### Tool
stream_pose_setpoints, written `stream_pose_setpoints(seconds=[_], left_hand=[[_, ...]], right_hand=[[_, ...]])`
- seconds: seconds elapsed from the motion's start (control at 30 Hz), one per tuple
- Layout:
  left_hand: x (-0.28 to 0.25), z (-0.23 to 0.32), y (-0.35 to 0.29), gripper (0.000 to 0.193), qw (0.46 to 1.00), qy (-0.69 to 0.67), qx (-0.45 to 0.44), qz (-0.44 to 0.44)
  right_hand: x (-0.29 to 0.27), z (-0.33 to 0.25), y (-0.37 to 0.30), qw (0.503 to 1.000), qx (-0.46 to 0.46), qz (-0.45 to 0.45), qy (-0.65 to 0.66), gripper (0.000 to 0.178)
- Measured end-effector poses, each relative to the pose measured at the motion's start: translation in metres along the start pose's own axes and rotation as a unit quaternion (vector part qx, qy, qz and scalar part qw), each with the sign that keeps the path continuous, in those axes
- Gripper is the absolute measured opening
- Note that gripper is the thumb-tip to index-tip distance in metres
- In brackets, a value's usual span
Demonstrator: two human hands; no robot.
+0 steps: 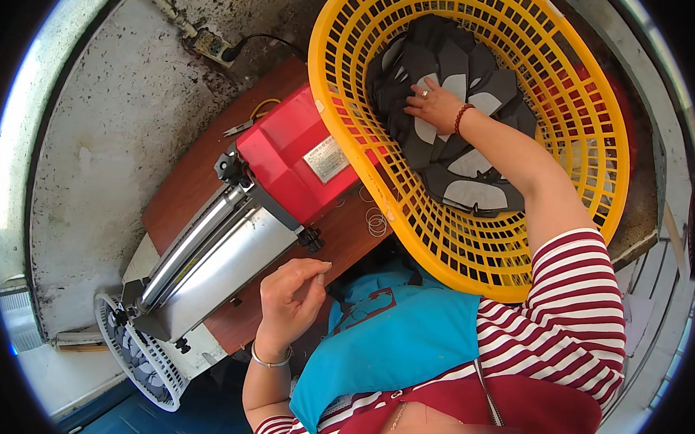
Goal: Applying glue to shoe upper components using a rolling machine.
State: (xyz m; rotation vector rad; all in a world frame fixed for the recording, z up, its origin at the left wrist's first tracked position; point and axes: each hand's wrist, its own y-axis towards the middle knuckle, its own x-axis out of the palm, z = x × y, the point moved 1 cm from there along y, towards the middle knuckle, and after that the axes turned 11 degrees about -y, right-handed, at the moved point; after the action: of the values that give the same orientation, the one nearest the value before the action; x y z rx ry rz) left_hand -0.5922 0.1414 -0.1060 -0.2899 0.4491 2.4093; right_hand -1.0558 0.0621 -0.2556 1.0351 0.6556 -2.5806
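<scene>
yellow basket (386, 199), grey pieces (439, 58) inside, right fingers (417, 102) on them

We find the light fairly bright, with pale, washed-out strips toward the left and right rims. Glare streaks the roller (189, 246) and steel plate (235, 263) on the desk (188, 173); shadow darkens the space beneath its near edge. We see the pieces (451, 64) clearly, black corners, bowed outer lines and a blurred patch at bottom.

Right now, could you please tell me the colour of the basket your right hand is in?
The basket is yellow, best seen in the head view.
</scene>
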Motion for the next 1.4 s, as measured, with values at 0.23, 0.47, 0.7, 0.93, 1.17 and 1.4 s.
stream_pose_setpoints(seconds=[0.23,0.47,0.7,0.93,1.17,1.4], left_hand=[[-0.004,-0.013,-0.018,0.016,0.992,-0.046,-0.105,0.054],[0.007,-0.024,-0.024,0.016,0.983,-0.100,-0.136,0.073],[0.021,-0.020,-0.031,0.016,0.980,-0.114,-0.138,0.093],[0.030,-0.029,-0.040,0.015,0.967,-0.146,-0.180,0.108],[0.030,-0.046,-0.040,0.015,0.974,-0.156,-0.143,0.086],[0.038,-0.044,-0.028,0.014,0.969,-0.161,-0.177,0.064]], right_hand=[[0.008,0.025,-0.077,0.958,0.164,-0.119,0.205,0.090],[0.008,0.020,-0.098,0.972,0.129,-0.103,0.168,0.104],[0.001,0.002,-0.105,0.970,0.109,-0.134,0.171,0.093],[0.015,-0.026,-0.134,0.948,0.091,-0.093,0.290,0.044],[-0.011,0.041,-0.149,0.915,0.208,-0.098,0.332,0.050],[-0.002,-0.064,-0.186,0.865,0.083,-0.256,0.424,0.073]])
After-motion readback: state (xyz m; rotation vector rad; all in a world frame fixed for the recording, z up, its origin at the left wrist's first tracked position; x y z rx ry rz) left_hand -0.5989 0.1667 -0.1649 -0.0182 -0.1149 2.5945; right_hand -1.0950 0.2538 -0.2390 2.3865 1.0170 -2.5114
